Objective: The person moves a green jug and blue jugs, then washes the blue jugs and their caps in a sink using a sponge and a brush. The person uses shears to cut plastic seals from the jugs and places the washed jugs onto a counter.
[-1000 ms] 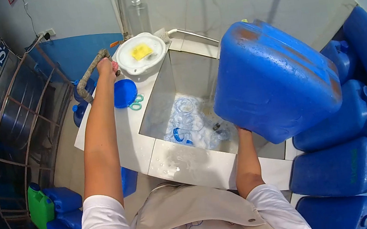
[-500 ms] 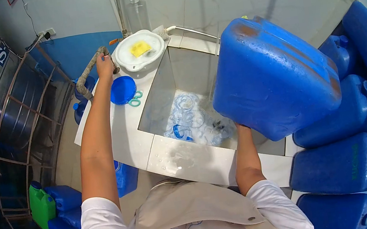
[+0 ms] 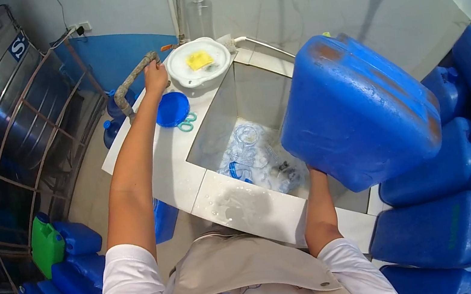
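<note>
My left hand (image 3: 156,77) is closed at the end of a crusty grey pipe (image 3: 134,77), at its tap, whose handle my fingers cover. Beside it on the counter stands a white basin (image 3: 199,78) of suds with a yellow sponge (image 3: 199,60). A round blue lid (image 3: 172,109) and green-handled scissors (image 3: 187,122) lie close to my left forearm. Over the sink (image 3: 212,114), my right hand (image 3: 315,173) holds up a large, wet blue jerry can (image 3: 352,111), tilted; the can hides the fingers. Suds, clear tubing and a blue ring (image 3: 240,172) lie in the sink.
Several blue jerry cans (image 3: 427,228) line the right side. A metal tank (image 3: 8,89) stands behind a rusty frame at left, with a green can (image 3: 46,245) and blue ones below. A clear pump bottle (image 3: 199,15) stands behind the basin.
The view has shifted, so most things appear lower and a little to the right. My left hand stays at the tap, and the jerry can is still held tilted over the sink.
</note>
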A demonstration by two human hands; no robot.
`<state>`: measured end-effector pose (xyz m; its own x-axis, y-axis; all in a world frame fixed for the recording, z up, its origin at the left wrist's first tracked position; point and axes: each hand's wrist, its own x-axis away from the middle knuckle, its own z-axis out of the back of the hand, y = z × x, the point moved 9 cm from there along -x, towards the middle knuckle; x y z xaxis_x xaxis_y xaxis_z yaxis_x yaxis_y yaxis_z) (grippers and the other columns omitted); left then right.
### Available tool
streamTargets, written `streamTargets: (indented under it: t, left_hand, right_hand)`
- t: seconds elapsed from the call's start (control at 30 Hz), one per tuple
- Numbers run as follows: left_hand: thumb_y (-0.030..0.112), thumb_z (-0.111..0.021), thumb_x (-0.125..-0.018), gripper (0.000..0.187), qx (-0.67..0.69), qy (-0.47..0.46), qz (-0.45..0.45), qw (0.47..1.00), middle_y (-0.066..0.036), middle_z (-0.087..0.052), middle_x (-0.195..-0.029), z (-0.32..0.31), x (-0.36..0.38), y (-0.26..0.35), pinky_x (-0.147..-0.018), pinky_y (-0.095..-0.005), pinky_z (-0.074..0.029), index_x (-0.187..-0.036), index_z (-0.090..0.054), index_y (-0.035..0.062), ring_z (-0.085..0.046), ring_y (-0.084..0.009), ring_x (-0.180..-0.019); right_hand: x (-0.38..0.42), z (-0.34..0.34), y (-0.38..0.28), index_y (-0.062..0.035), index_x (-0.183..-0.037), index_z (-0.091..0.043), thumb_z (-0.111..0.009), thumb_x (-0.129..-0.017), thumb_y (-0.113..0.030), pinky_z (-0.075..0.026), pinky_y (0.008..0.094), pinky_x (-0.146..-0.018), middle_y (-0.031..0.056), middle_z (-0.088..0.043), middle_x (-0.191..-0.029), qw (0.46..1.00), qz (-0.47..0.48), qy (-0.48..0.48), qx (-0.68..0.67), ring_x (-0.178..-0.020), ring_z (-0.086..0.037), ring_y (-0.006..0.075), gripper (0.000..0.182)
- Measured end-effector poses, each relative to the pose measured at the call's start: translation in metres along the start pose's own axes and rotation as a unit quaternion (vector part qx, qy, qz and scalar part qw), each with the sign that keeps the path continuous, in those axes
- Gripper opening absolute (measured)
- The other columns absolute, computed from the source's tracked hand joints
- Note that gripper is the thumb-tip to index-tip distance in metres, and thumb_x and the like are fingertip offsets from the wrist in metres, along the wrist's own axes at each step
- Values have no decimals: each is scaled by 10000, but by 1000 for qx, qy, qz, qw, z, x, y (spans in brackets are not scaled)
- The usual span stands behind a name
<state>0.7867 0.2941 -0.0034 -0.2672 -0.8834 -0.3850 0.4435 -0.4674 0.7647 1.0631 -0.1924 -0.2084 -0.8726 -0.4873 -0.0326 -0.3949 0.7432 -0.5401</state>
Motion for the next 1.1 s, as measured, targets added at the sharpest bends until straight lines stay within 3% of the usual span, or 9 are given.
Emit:
streamTargets:
  t: [0.03,0.2,0.37,0.6,0.67,0.9,1.0,1.07,1.1]
  left_hand:
    - [216,-471,-872,439,-19,-62,21,998,-221,-523,-1140,-5,-4,-1,-929,-405,-395,-1234,-476,-33,-505,-360,-1068]
    - [240,-448,-885,484,-18,-75,49,996,-245,-455,-1266,-4,2,3,-988,-397,-371,-1284,-432,-34,-463,-367,-1167]
    - [240,-433,-885,535,-58,-93,12,994,-271,-400,-1328,-13,-6,-3,-1045,-373,-306,-1298,-379,-94,-394,-369,-1240]
    - [225,-433,-878,537,-31,-97,9,995,-292,-397,-1323,-15,-4,1,-1056,-371,-288,-1277,-383,-132,-368,-371,-1261]
    - [222,-437,-873,512,-29,-47,5,998,-282,-425,-1300,-5,3,7,-1041,-380,-305,-1271,-415,-99,-411,-378,-1219]
    - [218,-457,-861,454,-54,-33,-40,997,-231,-531,-1173,-4,14,7,-947,-423,-380,-1253,-470,-11,-508,-374,-1081]
    - [213,-469,-858,487,-110,-21,-92,989,-220,-548,-1147,4,40,26,-909,-434,-407,-1290,-425,-8,-519,-361,-1069]
    - [233,-488,-854,580,-83,-140,-46,986,-239,-548,-1128,-10,62,30,-898,-461,-409,-1361,-323,9,-516,-384,-1059]
    - [305,-476,-868,690,-152,-143,-91,974,-262,-535,-1159,-25,69,16,-920,-500,-385,-1420,-181,16,-486,-407,-1114]
  right_hand:
    - [0,-1,2,-61,-1320,-383,-327,-959,-377,-328,376,-1029,100,-437,-1333,1000,-2,0,1,-1194,-414,262,483]
    - [1,-5,1,-61,-1319,-383,-328,-960,-373,-330,374,-1029,101,-438,-1332,1000,-3,1,11,-1193,-416,262,480]
    - [1,-9,2,-60,-1319,-383,-328,-960,-369,-331,373,-1028,101,-439,-1331,1000,-7,5,20,-1191,-418,261,477]
    - [1,-11,1,-60,-1319,-384,-329,-961,-364,-333,371,-1027,102,-441,-1329,999,-5,16,28,-1189,-420,261,472]
    - [1,-12,0,-60,-1319,-384,-329,-961,-362,-334,370,-1026,103,-441,-1329,999,-4,18,31,-1188,-421,261,471]
    - [4,-12,0,-59,-1318,-384,-330,-962,-357,-336,368,-1025,104,-443,-1327,998,-6,40,45,-1186,-424,260,467]
    - [8,-17,-1,-59,-1318,-384,-330,-963,-355,-337,367,-1025,104,-443,-1327,997,-4,58,60,-1185,-425,260,465]
    - [11,-24,-1,-59,-1318,-385,-330,-963,-353,-338,366,-1024,104,-444,-1326,994,-9,75,80,-1184,-425,259,464]
    - [14,-31,-1,-59,-1318,-385,-331,-963,-352,-338,366,-1024,104,-444,-1326,991,-13,86,97,-1184,-426,259,464]
